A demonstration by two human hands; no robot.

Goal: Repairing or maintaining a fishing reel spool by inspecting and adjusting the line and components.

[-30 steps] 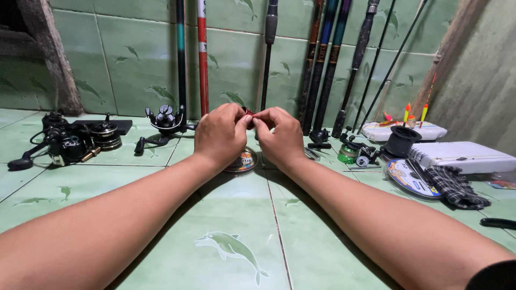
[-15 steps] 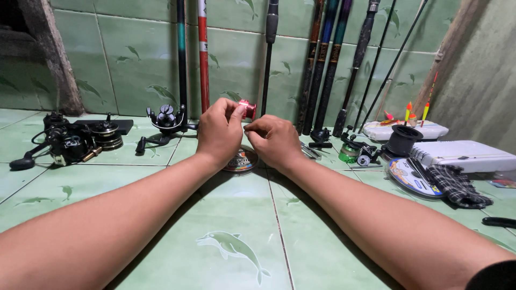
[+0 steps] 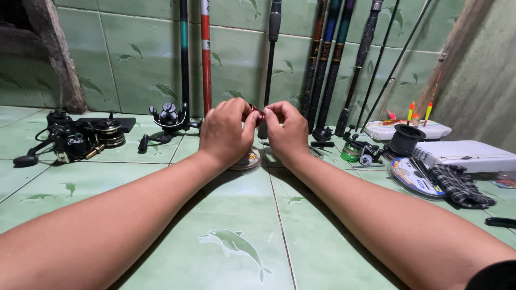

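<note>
My left hand (image 3: pixel 226 131) and my right hand (image 3: pixel 287 129) meet above the green tiled floor, fingertips pinched together on a small red object (image 3: pixel 256 114), mostly hidden between them. Just below my left hand lies a round spool of fishing line (image 3: pixel 250 159) on the tiles. Both forearms reach in from the bottom edge.
Several fishing rods (image 3: pixel 322 59) lean on the tiled wall behind. Black fishing reels (image 3: pixel 80 137) and another reel (image 3: pixel 169 121) sit at the left. A green reel (image 3: pixel 355 150), a black cup (image 3: pixel 406 138), a grey tackle box (image 3: pixel 473 156), a disc-shaped line spool (image 3: pixel 414 177) and a checked cloth (image 3: pixel 459 185) lie at the right.
Half a second ago my left hand held the red object up while the right sat lower; both hands have come together on it again, as one second ago.
</note>
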